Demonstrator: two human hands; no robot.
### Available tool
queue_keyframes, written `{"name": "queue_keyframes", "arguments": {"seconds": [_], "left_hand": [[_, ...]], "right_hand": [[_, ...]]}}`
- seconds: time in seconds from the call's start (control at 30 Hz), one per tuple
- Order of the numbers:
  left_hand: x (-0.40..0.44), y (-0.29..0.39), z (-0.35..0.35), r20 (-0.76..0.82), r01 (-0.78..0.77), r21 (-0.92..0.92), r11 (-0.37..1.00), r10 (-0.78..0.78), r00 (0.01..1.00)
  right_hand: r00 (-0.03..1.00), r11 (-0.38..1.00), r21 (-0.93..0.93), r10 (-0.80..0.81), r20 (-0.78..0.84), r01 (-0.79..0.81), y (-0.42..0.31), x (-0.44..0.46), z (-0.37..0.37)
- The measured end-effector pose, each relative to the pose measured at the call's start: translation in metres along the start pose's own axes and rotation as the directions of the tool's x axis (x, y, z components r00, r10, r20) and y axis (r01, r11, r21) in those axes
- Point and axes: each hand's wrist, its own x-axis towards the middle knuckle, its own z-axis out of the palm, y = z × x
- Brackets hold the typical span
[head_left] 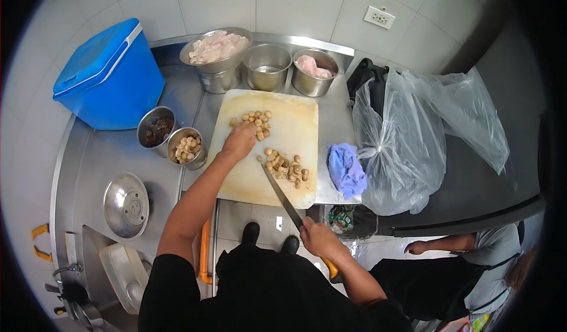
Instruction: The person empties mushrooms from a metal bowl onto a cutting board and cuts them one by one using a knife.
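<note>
My right hand (319,237) is closed round the yellow handle of a knife (282,196). The blade slants up and left across the front edge of a worn white cutting board (236,181), its tip near a pile of cut mushrooms (286,168). At a second pile of mushrooms (257,119), farther back on the board, my left hand (240,141) reaches in with fingers curled down. The back of that hand hides what its fingertips hold, if anything.
Bowls of pale raw meat (218,47) and pink meat (313,66) stand behind the board, with a metal pot (267,66) between. Left are a mushroom cup (186,149) and blue cooler (109,75); right, a purple cloth (347,169), plastic bags (407,143) and another person (437,279).
</note>
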Motion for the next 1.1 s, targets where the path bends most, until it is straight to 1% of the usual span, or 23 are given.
{"name": "queue_keyframes", "arguments": {"seconds": [0.03,0.1,0.13,0.2,0.23,0.27,0.3,0.33,0.4,0.43,0.47,0.53,0.57,0.63,0.73,0.8,0.83,0.9,1.03,1.1], "left_hand": [[-0.003,0.003,-0.005,0.006,-0.007,0.002,1.000,0.007,1.000],[-0.016,0.013,-0.017,-0.147,-0.090,-0.202,0.975,0.060,0.987],[-0.024,0.014,-0.018,-0.143,-0.094,-0.201,0.975,0.066,0.988],[-0.043,0.016,-0.019,0.006,-0.155,-0.287,0.945,0.163,0.987],[-0.055,0.019,-0.016,0.009,-0.154,-0.286,0.946,0.163,0.987],[-0.067,0.022,-0.013,0.159,-0.026,-0.435,0.900,0.105,0.982],[-0.078,0.023,-0.011,0.312,0.126,-0.553,0.824,0.065,0.948],[-0.086,0.025,-0.008,0.309,0.131,-0.550,0.825,0.055,0.949],[-0.097,0.028,-0.002,0.362,0.198,-0.605,0.771,0.045,0.931],[-0.099,0.026,-0.001,0.348,0.174,-0.548,0.818,0.034,0.937],[-0.102,0.025,0.001,0.342,0.176,-0.547,0.818,0.026,0.939],[-0.107,0.024,0.003,0.119,-0.001,-0.496,0.868,0.069,0.991],[-0.108,0.023,0.004,0.117,0.001,-0.496,0.868,0.066,0.991],[-0.110,0.019,0.007,0.054,-0.051,-0.488,0.872,0.088,0.995],[-0.111,0.020,0.010,0.041,-0.051,-0.533,0.845,0.086,0.995],[-0.110,0.021,0.011,0.025,-0.075,-0.536,0.841,0.104,0.994],[-0.109,0.022,0.012,0.012,-0.097,-0.538,0.837,0.123,0.992],[-0.108,0.023,0.013,0.021,-0.096,-0.536,0.839,0.126,0.992],[-0.105,0.024,0.011,0.049,-0.085,-0.524,0.847,0.130,0.990],[-0.106,0.024,0.010,0.041,-0.103,-0.535,0.839,0.148,0.988]], "right_hand": [[1.000,1.000,0.007,0.006,-0.015,-0.006,0.004,0.001,0.001],[0.999,0.999,0.039,0.008,-0.039,-0.006,0.005,0.000,0.000],[0.999,0.999,0.045,0.011,-0.043,-0.009,0.004,-0.001,-0.001],[0.999,0.998,0.060,0.018,-0.026,-0.017,0.004,-0.002,0.000],[0.999,0.998,0.063,0.018,-0.026,-0.016,0.005,-0.003,0.000],[1.000,0.998,0.067,0.020,-0.022,-0.019,0.006,-0.003,0.000],[1.000,0.997,0.070,0.020,-0.014,-0.019,0.006,-0.003,0.001],[1.000,0.998,0.069,0.012,-0.007,-0.012,0.005,-0.003,0.000],[1.000,0.999,0.036,0.026,0.008,-0.027,0.003,-0.004,-0.004],[1.000,0.999,0.032,0.017,0.014,-0.017,0.003,-0.005,-0.005],[1.000,0.999,0.033,-0.010,0.011,0.009,0.004,-0.005,-0.007],[0.999,0.999,0.032,-0.039,0.009,0.038,0.005,-0.006,-0.009],[0.999,0.999,0.016,-0.038,0.020,0.038,0.005,-0.007,-0.009],[0.999,0.999,-0.001,-0.036,0.034,0.036,0.005,-0.009,-0.010],[0.998,0.999,-0.026,-0.041,0.051,0.042,0.004,-0.010,-0.012],[0.996,0.996,-0.045,-0.076,0.046,0.078,0.007,-0.011,-0.011],[0.996,0.996,-0.045,-0.074,0.047,0.076,0.006,-0.012,-0.012],[0.998,0.998,-0.053,-0.030,0.061,0.033,0.000,-0.015,-0.016],[1.000,0.999,-0.044,-0.008,0.026,0.009,-0.006,-0.017,-0.015],[0.999,0.999,-0.007,-0.049,0.010,0.049,-0.004,-0.016,-0.009]]}}
